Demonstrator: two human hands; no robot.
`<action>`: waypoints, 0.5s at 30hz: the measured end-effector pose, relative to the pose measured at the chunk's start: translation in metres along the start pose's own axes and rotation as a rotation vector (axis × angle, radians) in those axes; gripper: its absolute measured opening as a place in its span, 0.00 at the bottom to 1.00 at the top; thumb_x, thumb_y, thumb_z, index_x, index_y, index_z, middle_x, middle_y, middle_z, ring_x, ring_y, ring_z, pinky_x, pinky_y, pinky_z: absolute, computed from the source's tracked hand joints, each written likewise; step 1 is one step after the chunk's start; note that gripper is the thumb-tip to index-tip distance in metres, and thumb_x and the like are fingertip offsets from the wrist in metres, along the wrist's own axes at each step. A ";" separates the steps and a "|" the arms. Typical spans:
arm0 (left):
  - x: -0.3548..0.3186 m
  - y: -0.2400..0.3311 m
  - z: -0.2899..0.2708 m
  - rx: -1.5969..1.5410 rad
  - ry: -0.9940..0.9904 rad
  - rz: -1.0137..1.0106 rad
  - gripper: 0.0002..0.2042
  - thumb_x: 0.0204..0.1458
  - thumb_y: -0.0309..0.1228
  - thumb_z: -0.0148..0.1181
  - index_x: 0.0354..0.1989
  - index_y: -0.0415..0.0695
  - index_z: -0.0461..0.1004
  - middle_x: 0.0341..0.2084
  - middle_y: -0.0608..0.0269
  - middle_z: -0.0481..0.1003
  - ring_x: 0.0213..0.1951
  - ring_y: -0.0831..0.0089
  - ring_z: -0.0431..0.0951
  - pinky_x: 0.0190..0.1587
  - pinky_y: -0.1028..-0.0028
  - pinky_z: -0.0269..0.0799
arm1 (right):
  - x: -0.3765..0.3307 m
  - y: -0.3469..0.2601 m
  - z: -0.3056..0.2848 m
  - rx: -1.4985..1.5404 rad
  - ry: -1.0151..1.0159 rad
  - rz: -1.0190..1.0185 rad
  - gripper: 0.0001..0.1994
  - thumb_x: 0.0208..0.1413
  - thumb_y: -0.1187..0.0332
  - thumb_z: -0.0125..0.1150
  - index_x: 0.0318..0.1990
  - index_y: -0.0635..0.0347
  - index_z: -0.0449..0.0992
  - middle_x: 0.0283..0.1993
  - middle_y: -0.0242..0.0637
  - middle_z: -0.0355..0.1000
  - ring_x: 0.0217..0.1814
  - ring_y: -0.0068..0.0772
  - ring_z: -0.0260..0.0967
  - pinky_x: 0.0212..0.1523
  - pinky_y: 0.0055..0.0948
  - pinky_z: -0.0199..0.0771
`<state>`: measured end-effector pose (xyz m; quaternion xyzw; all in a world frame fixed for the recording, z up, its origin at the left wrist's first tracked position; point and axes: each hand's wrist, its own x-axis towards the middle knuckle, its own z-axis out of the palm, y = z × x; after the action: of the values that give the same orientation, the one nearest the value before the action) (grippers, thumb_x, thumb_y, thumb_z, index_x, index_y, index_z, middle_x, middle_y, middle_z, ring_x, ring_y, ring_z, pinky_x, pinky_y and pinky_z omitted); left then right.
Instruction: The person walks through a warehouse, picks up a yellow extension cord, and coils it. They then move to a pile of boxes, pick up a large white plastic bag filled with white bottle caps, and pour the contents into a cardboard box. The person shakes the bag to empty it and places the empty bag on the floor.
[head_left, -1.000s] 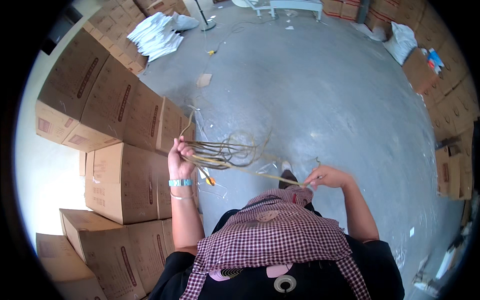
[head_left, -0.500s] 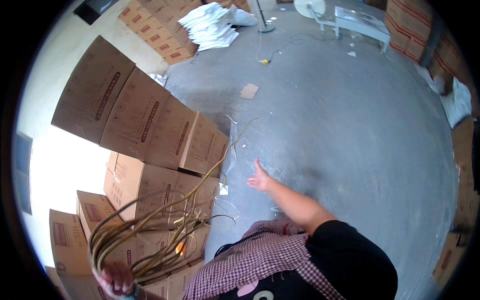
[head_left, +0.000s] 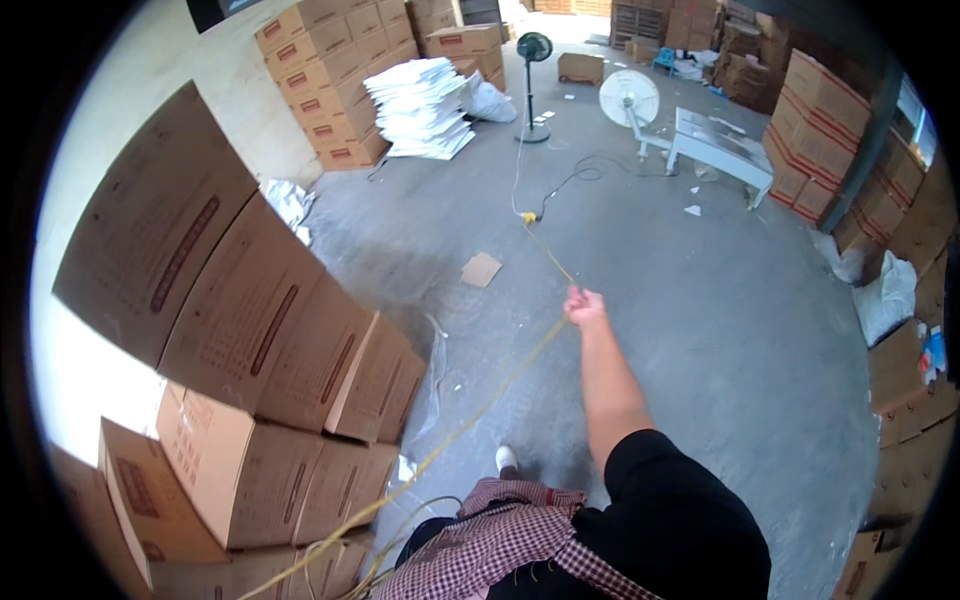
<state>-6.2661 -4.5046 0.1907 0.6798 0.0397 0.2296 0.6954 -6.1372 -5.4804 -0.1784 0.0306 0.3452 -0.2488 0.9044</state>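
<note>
My right hand is stretched out ahead over the floor, closed around a yellow electric cord. From that hand the cord runs slanting down to the lower left, past my checked apron. Beyond the hand it goes on to a yellow socket or plug piece lying on the grey floor, where a dark cable joins it. Loose loops of cord show beside the apron at the lower edge. My left hand is out of view.
Tall stacked cartons stand close on my left. Farther off are a black stand fan, a white fan, a pale metal bench, a pile of white sacks and more cartons. A flat cardboard scrap lies on the floor.
My right hand, open and empty before, has reached forward and closed on the cord. My left hand, which held the coiled cord, has left the view. The view has tilted up.
</note>
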 end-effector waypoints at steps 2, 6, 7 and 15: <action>0.076 -0.066 -0.056 -0.401 -0.120 -0.641 0.17 0.58 0.42 0.44 0.18 0.51 0.56 0.15 0.72 0.55 0.15 0.79 0.53 0.19 0.73 0.53 | 0.028 -0.026 0.003 -0.096 0.072 -0.122 0.17 0.58 0.58 0.47 0.42 0.65 0.69 0.17 0.26 0.57 0.12 0.20 0.49 0.12 0.21 0.49; 0.054 -0.161 0.224 -0.068 0.133 -0.432 0.10 0.59 0.33 0.47 0.24 0.49 0.64 0.15 0.74 0.62 0.14 0.85 0.58 0.17 0.82 0.59 | -0.013 -0.016 0.101 -0.197 -0.269 -0.242 0.13 0.60 0.65 0.45 0.46 0.63 0.70 0.16 0.23 0.51 0.11 0.15 0.43 0.10 0.17 0.42; 0.075 -0.216 0.255 -0.170 0.110 -0.524 0.12 0.58 0.32 0.49 0.22 0.50 0.59 0.10 0.76 0.56 0.10 0.86 0.52 0.12 0.84 0.53 | -0.032 -0.013 0.125 -0.276 -0.397 -0.272 0.13 0.61 0.66 0.44 0.48 0.63 0.68 0.16 0.22 0.51 0.12 0.15 0.43 0.10 0.17 0.42; 0.082 -0.361 0.568 -0.278 -0.874 -1.309 0.14 0.61 0.42 0.43 0.28 0.47 0.65 0.18 0.72 0.64 0.19 0.80 0.61 0.23 0.77 0.60 | -0.109 0.094 0.277 -0.873 -0.905 -0.285 0.17 0.47 0.81 0.45 0.45 0.67 0.73 0.25 0.23 0.64 0.18 0.08 0.45 0.16 0.13 0.46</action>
<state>-5.8887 -4.9898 -0.0949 0.4540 0.1256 -0.5094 0.7202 -5.9931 -5.4142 0.0908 -0.4944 0.0000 -0.1915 0.8479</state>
